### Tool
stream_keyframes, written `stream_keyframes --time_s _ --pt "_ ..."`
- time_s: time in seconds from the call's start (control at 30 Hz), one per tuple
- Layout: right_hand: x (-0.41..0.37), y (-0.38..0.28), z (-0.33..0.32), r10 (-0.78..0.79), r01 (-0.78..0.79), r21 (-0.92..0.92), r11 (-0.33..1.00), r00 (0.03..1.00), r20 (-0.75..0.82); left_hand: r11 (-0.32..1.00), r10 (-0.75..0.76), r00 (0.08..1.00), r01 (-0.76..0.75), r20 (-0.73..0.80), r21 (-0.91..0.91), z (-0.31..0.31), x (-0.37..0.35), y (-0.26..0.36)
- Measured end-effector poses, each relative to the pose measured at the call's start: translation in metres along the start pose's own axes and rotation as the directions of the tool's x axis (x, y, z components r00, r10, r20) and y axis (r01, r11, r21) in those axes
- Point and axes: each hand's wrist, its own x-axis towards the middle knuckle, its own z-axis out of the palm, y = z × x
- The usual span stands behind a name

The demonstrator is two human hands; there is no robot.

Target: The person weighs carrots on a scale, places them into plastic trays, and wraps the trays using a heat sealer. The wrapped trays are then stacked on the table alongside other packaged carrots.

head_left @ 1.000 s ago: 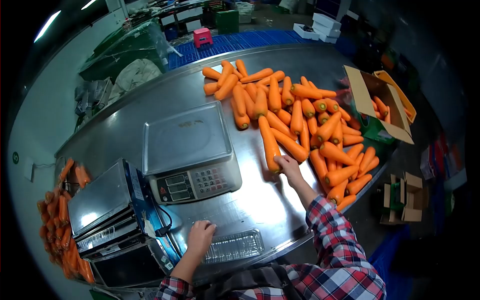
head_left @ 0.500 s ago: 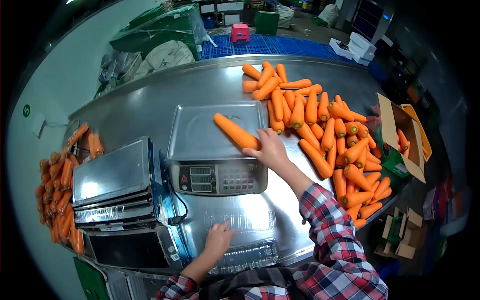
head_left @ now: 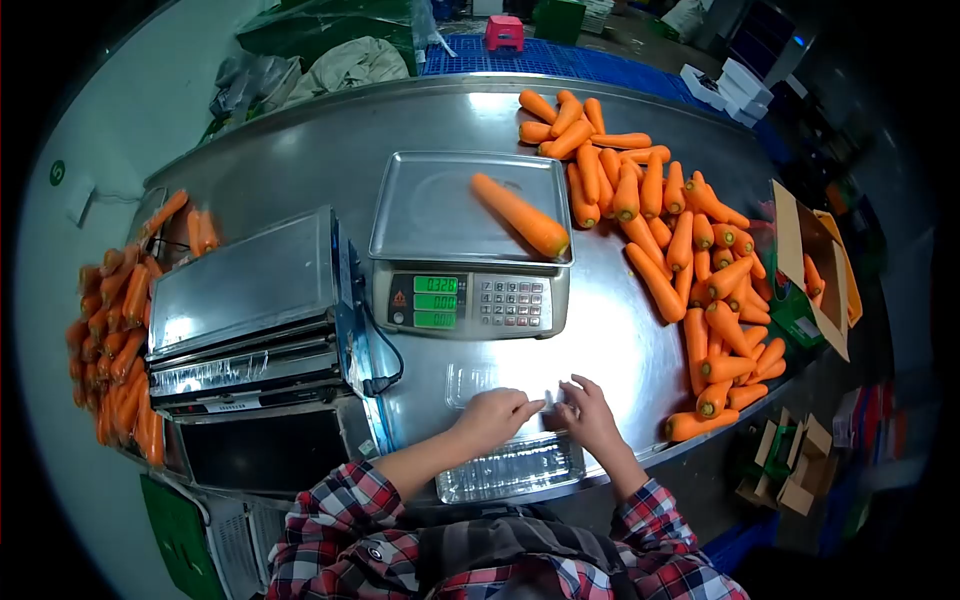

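Note:
My left hand [head_left: 492, 418] is closed, thumb and forefinger pointing right, over the near part of a clear plastic tray [head_left: 468, 384] on the metal table. Close beside it, my right hand [head_left: 592, 420] has its fingers bent inward. A small pale, see-through bit shows between the hands; I cannot make out what they pinch. More clear plastic trays [head_left: 515, 470] lie just below them at the table's near edge. Beyond my hands, a single large carrot [head_left: 520, 215] lies slanted on the pan of a digital scale [head_left: 470, 300], whose green display is lit.
Loose carrots [head_left: 690, 260] are heaped along the table's right side. An open cardboard box [head_left: 790, 240] with carrots stands past them. On the left are a wrapping machine [head_left: 245, 290] with a metal top and a pile of bagged carrots [head_left: 120, 330].
My right hand has let go of the carrot on the scale and come down beside my left hand. The scale's display is now lit green. The view has shifted.

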Motion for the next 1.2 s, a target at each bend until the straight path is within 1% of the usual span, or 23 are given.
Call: stream_keyframes --time_s 0.1,0.13,0.23,0.27,0.33,0.37,0.4,0.43,0.5,0.6,0.63,0.7,0.77,0.83,0.9,0.97,1.0,1.03,1.1,1.17,1.2 --pt "-0.014 -0.005 -0.001 -0.035 0.036 0.005 0.999 0.989 -0.144 1.0 0.012 0.995 -0.013 -0.098 -0.013 -0.014 0.01 -0.012" --pt "-0.017 -0.006 -0.002 -0.015 0.027 0.073 0.997 0.986 -0.165 1.0 -0.016 0.995 0.013 -0.094 -0.027 -0.02 0.014 -0.015" --pt "-0.025 -0.01 -0.009 0.044 -0.006 0.201 0.98 0.982 -0.186 0.998 0.052 0.993 -0.047 -0.103 0.048 -0.031 0.02 -0.014" --pt "-0.023 -0.003 -0.01 -0.019 0.063 0.2 0.978 0.976 -0.216 0.991 0.024 0.999 -0.018 -0.046 0.131 -0.032 0.02 -0.013" --pt "-0.011 0.0 -0.017 0.019 0.029 0.3 0.954 0.988 -0.155 0.977 0.128 0.969 -0.086 -0.214 0.193 -0.048 0.034 -0.011" --pt "-0.006 0.013 -0.029 0.063 -0.008 0.341 0.94 0.986 -0.152 0.964 0.209 0.941 -0.154 -0.266 0.215 -0.046 0.061 -0.002" --pt "0.0 0.017 -0.03 0.074 0.0 0.367 0.93 0.98 -0.187 0.945 0.237 0.931 -0.155 -0.278 0.287 -0.056 0.079 0.004" --pt "0.006 0.012 -0.037 0.106 -0.023 0.42 0.907 0.979 -0.174 0.921 0.266 0.92 -0.155 -0.288 0.356 -0.065 0.101 0.012" --pt "0.015 0.018 -0.033 0.044 0.035 0.391 0.92 0.981 -0.19 0.91 0.237 0.919 -0.097 -0.315 0.403 -0.067 0.146 0.025" --pt "0.02 0.016 -0.028 -0.071 0.118 0.351 0.929 0.987 -0.144 0.823 0.19 0.905 0.063 -0.38 0.564 -0.046 0.207 0.012" --pt "0.019 0.012 -0.032 -0.078 0.107 0.368 0.924 0.993 -0.093 0.816 0.083 0.914 0.167 -0.398 0.553 -0.039 0.218 0.01" --pt "0.013 0.015 -0.029 -0.096 0.13 0.438 0.89 0.99 -0.099 0.762 -0.133 0.889 0.375 -0.438 0.528 -0.03 0.235 0.009" --pt "0.008 0.024 -0.026 -0.068 0.085 0.448 0.89 0.996 -0.054 0.75 -0.121 0.906 0.35 -0.405 0.561 -0.029 0.237 0.008" --pt "0.001 0.038 -0.02 -0.023 0.037 0.473 0.88 0.999 -0.034 0.728 -0.092 0.933 0.302 -0.349 0.615 -0.035 0.238 -0.009" --pt "-0.003 0.047 -0.02 0.02 0.011 0.49 0.872 0.998 -0.059 0.783 0.029 0.876 0.28 -0.482 0.555 -0.042 0.232 -0.037" --pt "-0.001 0.052 -0.024 0.002 0.04 0.489 0.871 0.996 -0.084 0.76 -0.128 0.87 0.395 -0.476 0.516 -0.063 0.222 -0.009" --pt "0.0 0.053 -0.024 0.003 0.044 0.488 0.872 0.995 -0.096 0.75 -0.234 0.852 0.465 -0.469 0.47 -0.07 0.223 -0.011" --pt "0.003 0.054 -0.023 -0.031 0.08 0.477 0.875 0.993 -0.11 0.73 -0.335 0.825 0.532 -0.454 0.429 -0.077 0.224 -0.014" --pt "0.007 0.053 -0.016 -0.074 0.135 0.454 0.881 0.986 -0.148 0.547 -0.36 0.821 0.57 -0.443 0.613 -0.083 0.231 -0.004" --pt "0.008 0.046 -0.003 -0.14 0.217 0.45 0.866 0.97 -0.197 0.506 -0.457 0.818 0.562 -0.349 0.655 -0.095 0.239 0.006" --pt "0.004 0.038 0.005 -0.146 0.235 0.466 0.853 0.964 -0.22 0.557 -0.519 0.801 0.582 -0.299 0.592 -0.11 0.245 -0.033"
